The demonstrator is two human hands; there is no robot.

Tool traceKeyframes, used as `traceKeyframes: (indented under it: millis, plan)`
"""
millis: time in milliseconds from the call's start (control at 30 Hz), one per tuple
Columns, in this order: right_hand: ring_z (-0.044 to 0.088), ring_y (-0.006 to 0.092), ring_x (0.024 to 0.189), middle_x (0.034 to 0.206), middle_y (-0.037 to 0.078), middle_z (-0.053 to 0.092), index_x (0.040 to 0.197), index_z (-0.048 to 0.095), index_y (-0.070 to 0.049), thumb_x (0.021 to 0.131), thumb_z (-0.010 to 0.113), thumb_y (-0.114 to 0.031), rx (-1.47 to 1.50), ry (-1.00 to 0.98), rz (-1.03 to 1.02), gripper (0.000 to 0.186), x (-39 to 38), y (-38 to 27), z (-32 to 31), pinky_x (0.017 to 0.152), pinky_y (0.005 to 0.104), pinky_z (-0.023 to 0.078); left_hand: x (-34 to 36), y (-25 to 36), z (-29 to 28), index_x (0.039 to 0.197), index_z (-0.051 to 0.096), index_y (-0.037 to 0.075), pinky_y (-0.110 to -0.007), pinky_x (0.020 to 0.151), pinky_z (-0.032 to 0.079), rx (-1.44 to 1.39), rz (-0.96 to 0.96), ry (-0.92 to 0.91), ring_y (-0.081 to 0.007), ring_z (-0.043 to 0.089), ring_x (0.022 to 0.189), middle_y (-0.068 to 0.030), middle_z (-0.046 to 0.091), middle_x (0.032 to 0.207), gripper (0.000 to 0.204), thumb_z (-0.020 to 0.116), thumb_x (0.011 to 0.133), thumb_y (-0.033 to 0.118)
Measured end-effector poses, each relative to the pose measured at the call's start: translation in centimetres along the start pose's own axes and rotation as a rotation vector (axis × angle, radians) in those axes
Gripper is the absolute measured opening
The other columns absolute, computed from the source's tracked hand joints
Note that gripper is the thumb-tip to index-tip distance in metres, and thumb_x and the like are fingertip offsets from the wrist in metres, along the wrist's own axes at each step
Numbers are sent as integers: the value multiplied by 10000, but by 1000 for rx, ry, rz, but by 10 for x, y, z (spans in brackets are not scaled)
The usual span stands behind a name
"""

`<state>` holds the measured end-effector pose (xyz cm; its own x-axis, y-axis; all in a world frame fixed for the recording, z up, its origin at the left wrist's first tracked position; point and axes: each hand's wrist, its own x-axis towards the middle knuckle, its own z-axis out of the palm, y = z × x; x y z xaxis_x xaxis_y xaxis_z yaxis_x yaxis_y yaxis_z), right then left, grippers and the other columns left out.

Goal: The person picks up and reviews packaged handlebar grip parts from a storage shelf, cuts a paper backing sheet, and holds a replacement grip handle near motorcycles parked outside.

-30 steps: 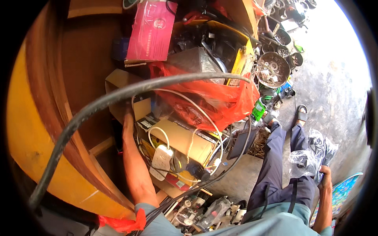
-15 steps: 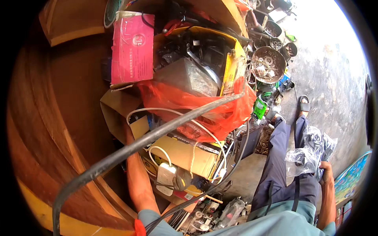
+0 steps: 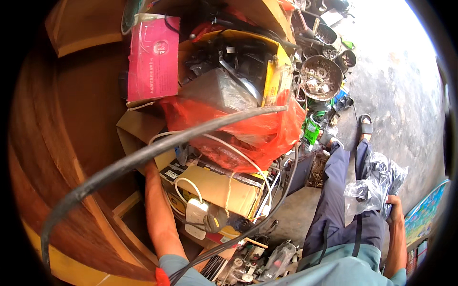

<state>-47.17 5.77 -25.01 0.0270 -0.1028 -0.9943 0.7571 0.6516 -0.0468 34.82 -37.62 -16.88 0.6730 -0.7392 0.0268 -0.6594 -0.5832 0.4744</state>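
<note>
My left forearm (image 3: 162,212) reaches up into an open cardboard box (image 3: 132,131), and the box wall and its flaps hide the hand. I cannot see what the fingers touch there. At the right, my right hand (image 3: 394,209) is closed on clear plastic bags (image 3: 366,193) with dark items inside, held in front of my thighs. Just above the left arm, a red plastic bag (image 3: 267,138) spills from a yellow-edged box (image 3: 282,66) full of black items. A pink box (image 3: 153,59) stands beside it.
A thick dark cable (image 3: 143,151) arcs across the front of the boxes. A white power strip (image 3: 196,218) with a plugged-in cord hangs by a cardboard box (image 3: 224,187). Brown wooden furniture (image 3: 78,143) rises at the left. Bowls of small parts (image 3: 322,77) stand far right of the pile.
My left forearm has shifted slightly left, with its hand still inside the box. The view has moved a little, and the dark cable sits lower and further left. My right hand keeps its hold.
</note>
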Motion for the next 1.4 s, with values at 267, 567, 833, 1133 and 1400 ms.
traceKeyframes:
  millis: [267,567,833,1133,1400]
  plan:
    - [677,226,600,780,134,700,878,672,76,740,583,-147,-25,19,-29,277,2,4,-4,572,316,587,-4,5,21,1282,541,-14,-400,990,457,14,73,15,-299,601,1111,-141,627,1219,461,623,883,201]
    - [690,245,637,833,148,708,997,652,120,706,637,-126,11,-48,37,381,3,0,-5,620,361,602,-19,-2,20,1274,535,-27,-400,988,460,17,126,57,-298,608,1095,-150,626,1210,461,648,864,151]
    - [666,228,572,750,141,690,846,660,71,735,595,-164,-1,46,3,269,-1,-3,12,541,322,576,-13,10,11,1267,530,-39,-400,987,463,-29,215,79,-298,614,1082,-157,624,1202,465,671,848,106]
    - [681,228,609,791,134,698,923,664,92,718,617,-162,-55,-33,-7,330,-6,-19,8,575,341,592,-38,-10,-20,1259,524,-53,-399,985,465,42,389,64,-297,621,1066,-166,623,1192,475,697,830,56]
    - [669,211,608,794,130,695,906,664,88,759,592,-162,-93,-55,-47,299,-4,-26,21,578,318,577,-106,26,-67,1377,460,5,-385,925,484,-420,160,266,-258,586,1043,-154,563,1241,686,723,743,8]
